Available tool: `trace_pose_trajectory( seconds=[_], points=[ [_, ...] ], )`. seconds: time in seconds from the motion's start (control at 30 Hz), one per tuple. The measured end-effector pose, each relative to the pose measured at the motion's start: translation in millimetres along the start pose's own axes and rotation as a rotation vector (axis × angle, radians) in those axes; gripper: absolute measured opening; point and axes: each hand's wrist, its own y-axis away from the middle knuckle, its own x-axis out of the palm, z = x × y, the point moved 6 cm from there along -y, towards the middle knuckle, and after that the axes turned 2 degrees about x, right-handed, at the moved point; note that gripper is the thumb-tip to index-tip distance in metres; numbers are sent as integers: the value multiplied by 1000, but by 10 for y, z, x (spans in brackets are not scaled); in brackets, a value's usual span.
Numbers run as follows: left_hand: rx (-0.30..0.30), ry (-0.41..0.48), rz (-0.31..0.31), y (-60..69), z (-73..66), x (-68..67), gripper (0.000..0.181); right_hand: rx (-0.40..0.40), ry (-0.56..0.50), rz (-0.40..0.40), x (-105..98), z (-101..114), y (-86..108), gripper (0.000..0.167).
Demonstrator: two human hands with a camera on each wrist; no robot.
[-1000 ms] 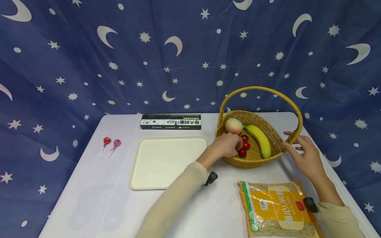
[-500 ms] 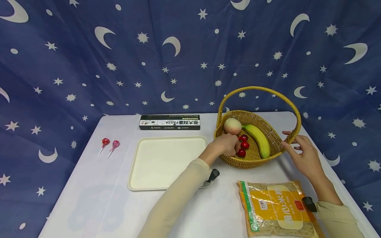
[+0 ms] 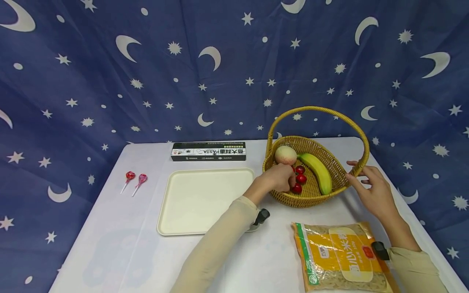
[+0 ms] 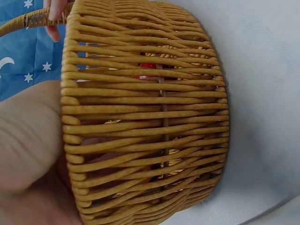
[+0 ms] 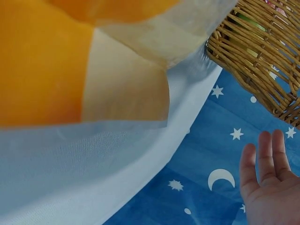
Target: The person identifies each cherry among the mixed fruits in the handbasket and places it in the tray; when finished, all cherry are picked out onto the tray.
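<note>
In the head view, a yellow wicker basket with a tall handle stands at the back right of the table. It contains a peach, a banana and several red cherries. My left hand reaches over the near left rim, its fingers bent down beside the cherries; the fingertips are hidden. Through the weave in the left wrist view, any grip stays unclear. My right hand pinches the right foot of the handle between thumb and index finger. Its other fingers extend loosely in the right wrist view.
A cream tray lies left of the basket, partly under the left forearm. Behind it is a pasta box. Two lollipops lie far left. An orange noodle bag sits at the front right, beside the right wrist.
The head view has shifted slightly. My left fingers sit a little lower among the cherries than a second ago; the right hand keeps its place on the handle.
</note>
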Motion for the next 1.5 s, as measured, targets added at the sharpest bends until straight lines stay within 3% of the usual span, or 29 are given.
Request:
trace_pose_trajectory(
  seconds=[0.13, 0.33, 0.6, 1.03, 1.5],
  points=[
    [24, 47, -48, 31, 12, -45, 22, -7, -3, -3, 6, 12, 1, 41],
    [94, 85, -169, 91, -18, -148, 23, -6, -9, -9, 9, 15, 0, 41],
    [117, 164, -280, 174, -59, -223, 26, 16, 3, 6, 15, -5, 3, 42],
    [206, 311, -506, 424, -187, -342, 26, 29, 7, 22, 1, 17, -1, 43],
    [280, 361, -614, 709, -317, -427, 27, 4, 13, 25, -21, 39, 2, 42]
  ],
)
